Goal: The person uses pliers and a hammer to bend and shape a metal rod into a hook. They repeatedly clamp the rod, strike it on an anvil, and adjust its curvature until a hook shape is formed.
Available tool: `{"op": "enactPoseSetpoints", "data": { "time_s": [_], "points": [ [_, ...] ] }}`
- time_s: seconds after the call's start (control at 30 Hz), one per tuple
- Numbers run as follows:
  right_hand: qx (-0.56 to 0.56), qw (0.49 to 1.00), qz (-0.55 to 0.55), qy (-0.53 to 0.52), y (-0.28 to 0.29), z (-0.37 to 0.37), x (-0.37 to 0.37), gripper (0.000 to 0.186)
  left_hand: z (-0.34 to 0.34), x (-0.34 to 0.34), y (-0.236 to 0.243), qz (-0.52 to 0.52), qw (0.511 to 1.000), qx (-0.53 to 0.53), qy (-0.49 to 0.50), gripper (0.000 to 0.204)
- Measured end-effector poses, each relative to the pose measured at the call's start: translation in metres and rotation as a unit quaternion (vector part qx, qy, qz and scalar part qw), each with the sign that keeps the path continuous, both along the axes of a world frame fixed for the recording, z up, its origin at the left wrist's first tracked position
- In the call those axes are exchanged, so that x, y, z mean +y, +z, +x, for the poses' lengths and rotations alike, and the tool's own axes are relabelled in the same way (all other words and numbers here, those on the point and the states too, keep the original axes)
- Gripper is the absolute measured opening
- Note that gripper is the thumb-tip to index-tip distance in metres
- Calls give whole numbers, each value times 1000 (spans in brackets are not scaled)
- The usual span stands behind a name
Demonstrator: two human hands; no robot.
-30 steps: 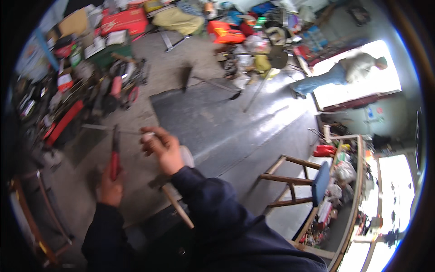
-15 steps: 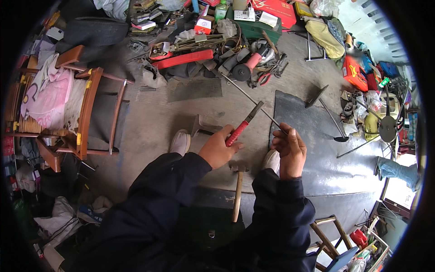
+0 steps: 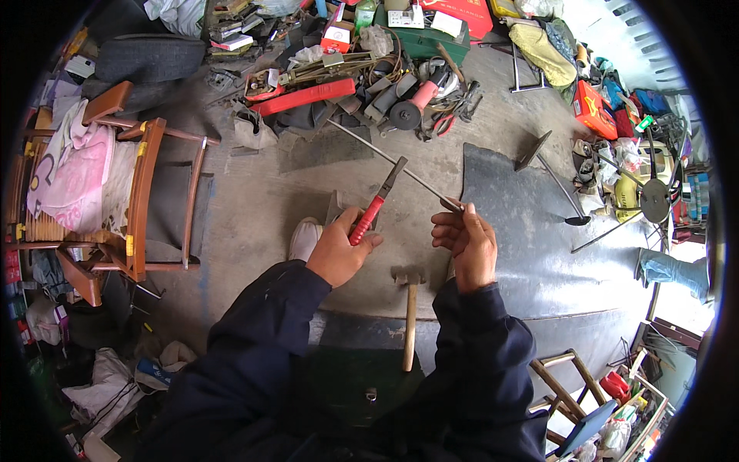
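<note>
My left hand [image 3: 336, 252] is closed round the red handles of a pair of pliers [image 3: 371, 212], whose dark jaws point up and to the right. A thin metal rod [image 3: 360, 138] slants down from upper left to my right hand [image 3: 473, 250], which pinches its near end between thumb and fingers. The jaws meet or overlap the rod partway along; whether they grip it I cannot tell. Below and between my hands a hammer [image 3: 411, 323] with a wooden handle points its head away from me. My shoes show beneath, partly hidden by my arms.
An angle grinder [image 3: 416, 106], a long red case [image 3: 308, 96] and loose tools crowd the far floor. A wooden chair [image 3: 146, 200] with a pink cloth stands left. To the right, a metal stand [image 3: 558, 185] rests on a dark mat [image 3: 500, 173]. A wooden-framed stool [image 3: 570, 385] is lower right.
Both hands have shifted left, bringing the pliers and rod with them. The rod now lies at a shallower slant. The whole view has also moved slightly.
</note>
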State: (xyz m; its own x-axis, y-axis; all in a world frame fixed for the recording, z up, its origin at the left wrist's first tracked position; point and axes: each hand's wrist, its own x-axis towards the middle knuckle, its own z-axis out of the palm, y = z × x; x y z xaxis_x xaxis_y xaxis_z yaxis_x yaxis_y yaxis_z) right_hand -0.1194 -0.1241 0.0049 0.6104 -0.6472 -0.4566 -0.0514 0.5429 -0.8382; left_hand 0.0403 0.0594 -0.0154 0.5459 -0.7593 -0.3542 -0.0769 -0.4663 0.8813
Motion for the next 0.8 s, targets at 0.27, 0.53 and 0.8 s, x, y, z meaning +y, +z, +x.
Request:
{"op": "enactPoseSetpoints", "data": {
  "time_s": [0.27, 0.53, 0.8],
  "points": [
    [-22, 998, -62, -25, -4, 14, 8, 37, 13, 8, 11, -11, 999, -31, 11, 34],
    [-73, 993, -87, -16, -2, 17, 6, 26, 17, 9, 11, -9, 1000, 7, -11, 34],
    [-56, 995, -77, 12, 0, 7, -2, 28, 13, 6, 9, -4, 999, 24, -29, 35]
  ]
}}
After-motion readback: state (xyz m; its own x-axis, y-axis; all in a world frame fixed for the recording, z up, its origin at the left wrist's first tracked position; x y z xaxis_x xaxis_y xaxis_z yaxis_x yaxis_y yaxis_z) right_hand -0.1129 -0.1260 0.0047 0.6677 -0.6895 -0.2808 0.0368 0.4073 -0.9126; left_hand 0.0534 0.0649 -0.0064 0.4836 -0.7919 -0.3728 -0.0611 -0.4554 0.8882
